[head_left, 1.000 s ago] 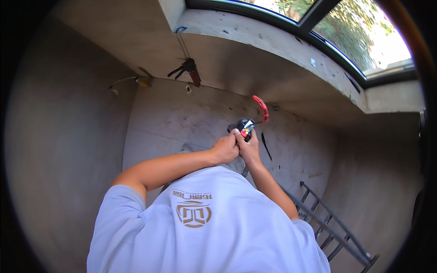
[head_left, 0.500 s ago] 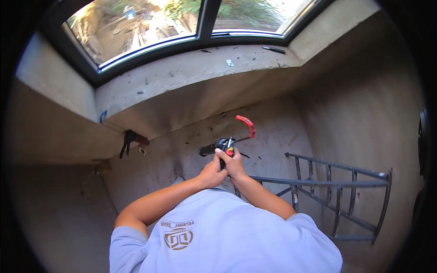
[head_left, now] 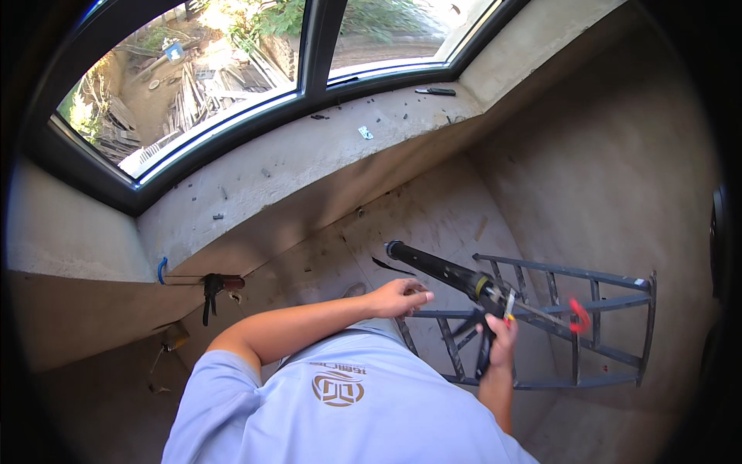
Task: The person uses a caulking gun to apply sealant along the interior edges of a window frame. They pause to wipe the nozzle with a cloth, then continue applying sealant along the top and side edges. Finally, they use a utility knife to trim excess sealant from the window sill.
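A long black caulking gun (head_left: pixel 439 267) with a yellowish ring near its handle points up and to the left. My right hand (head_left: pixel 501 340) is wrapped round its handle and trigger, to the right of my body. From the back of the gun a thin rod runs out to a red hook (head_left: pixel 579 315). My left hand (head_left: pixel 402 298) is off the gun, in front of my shirt, its fingers curled together. Just beyond those fingers lies or hangs a thin black strip (head_left: pixel 393 267); whether they touch it I cannot make out.
A dark metal ladder (head_left: pixel 618 301) lies behind the gun on the right. Another caulking gun (head_left: pixel 220 286) hangs at the left by a blue hook (head_left: pixel 161 270). The concrete windowsill (head_left: pixel 270 166) carries scraps and a dark knife-like tool (head_left: pixel 435 91) below the window.
My hands, together on the gun before, have parted. The right has carried the gun rightward and turned it so the barrel shows lengthwise; the left has let go. The view has shifted slightly.
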Demonstrator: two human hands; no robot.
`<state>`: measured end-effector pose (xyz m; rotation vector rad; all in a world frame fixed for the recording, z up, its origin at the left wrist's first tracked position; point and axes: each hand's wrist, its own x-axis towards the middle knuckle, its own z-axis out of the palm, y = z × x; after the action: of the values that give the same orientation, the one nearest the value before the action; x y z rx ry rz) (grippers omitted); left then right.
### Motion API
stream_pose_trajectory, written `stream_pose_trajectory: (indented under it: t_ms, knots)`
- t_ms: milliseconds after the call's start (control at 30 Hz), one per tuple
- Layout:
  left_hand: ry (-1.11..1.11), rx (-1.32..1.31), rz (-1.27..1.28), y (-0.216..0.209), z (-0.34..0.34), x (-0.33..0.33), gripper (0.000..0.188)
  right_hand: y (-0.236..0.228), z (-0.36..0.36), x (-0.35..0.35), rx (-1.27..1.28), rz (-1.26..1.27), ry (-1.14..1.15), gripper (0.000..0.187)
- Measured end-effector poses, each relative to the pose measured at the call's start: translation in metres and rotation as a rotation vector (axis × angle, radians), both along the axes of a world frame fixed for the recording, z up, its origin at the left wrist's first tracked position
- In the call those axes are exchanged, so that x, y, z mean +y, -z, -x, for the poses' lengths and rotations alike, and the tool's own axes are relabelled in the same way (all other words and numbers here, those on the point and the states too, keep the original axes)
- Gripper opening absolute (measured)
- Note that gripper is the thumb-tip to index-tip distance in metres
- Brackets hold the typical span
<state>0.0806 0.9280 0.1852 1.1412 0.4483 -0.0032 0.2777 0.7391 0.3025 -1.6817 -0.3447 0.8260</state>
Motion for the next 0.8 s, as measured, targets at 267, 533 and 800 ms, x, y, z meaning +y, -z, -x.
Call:
stream_pose_trajectory:
  t_ms: [267, 533, 800]
  knots:
    - [-0.178, 0.051, 0.573, -0.021, -0.100, 0.088, 0.106, -0.060, -0.053, -0.078, -0.240, -0.142, -0.037, 0.080]
    - [-0.534, -0.047, 0.607, -0.070, -0.145, 0.141, 0.048, -0.031, -0.122, -0.032, -0.076, -0.421, -0.148, 0.081]
    - [-0.636, -0.171, 0.494, -0.078, -0.155, 0.225, 0.046, -0.006, -0.144, 0.074, 0.317, -0.218, -0.175, 0.089]
